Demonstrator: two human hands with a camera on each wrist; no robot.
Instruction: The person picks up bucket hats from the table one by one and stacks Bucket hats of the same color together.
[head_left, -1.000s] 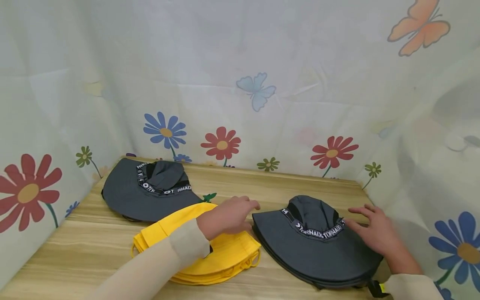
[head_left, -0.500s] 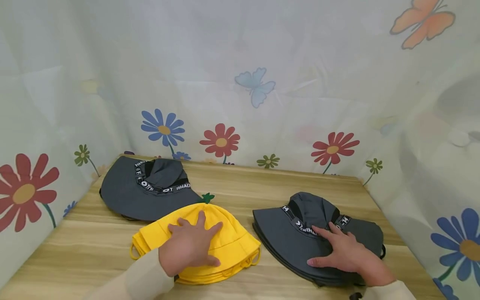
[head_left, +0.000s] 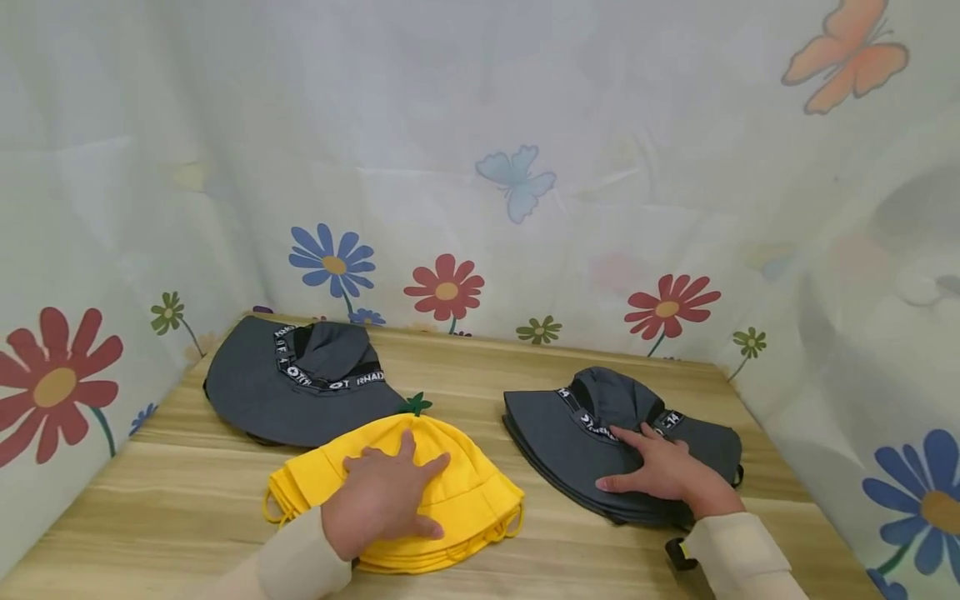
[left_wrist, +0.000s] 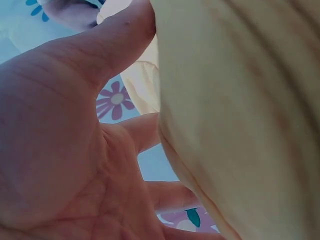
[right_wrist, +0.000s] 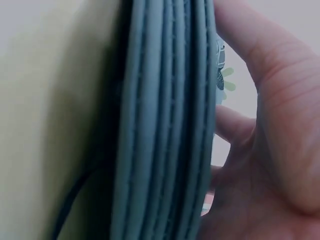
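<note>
A stack of yellow bucket hats [head_left: 472, 512], folded flat with a green leaf [head_left: 416, 405] at the crown, lies at the front middle in the head view. My left hand [head_left: 386, 500] rests on it with fingers spread; its palm faces the pale-looking fabric [left_wrist: 240, 125] in the left wrist view. To the right is a stack of dark grey sun hats [head_left: 547, 442] with lettered bands. My right hand [head_left: 663, 471] lies across the top brim, fingers extended. The right wrist view shows several layered brim edges [right_wrist: 165, 125] beside the thumb and palm.
Another dark grey hat pile [head_left: 262, 387] sits at the back left, its brim close behind the yellow hats. Wood-grain table [head_left: 465, 367] runs under everything. A flower-printed cloth [head_left: 375, 142] rises behind and at both sides.
My left hand has come down onto the yellow hats, fingers spreading. The right hand moved left onto the right-hand grey stack, which has since shifted slightly left and away from me.
</note>
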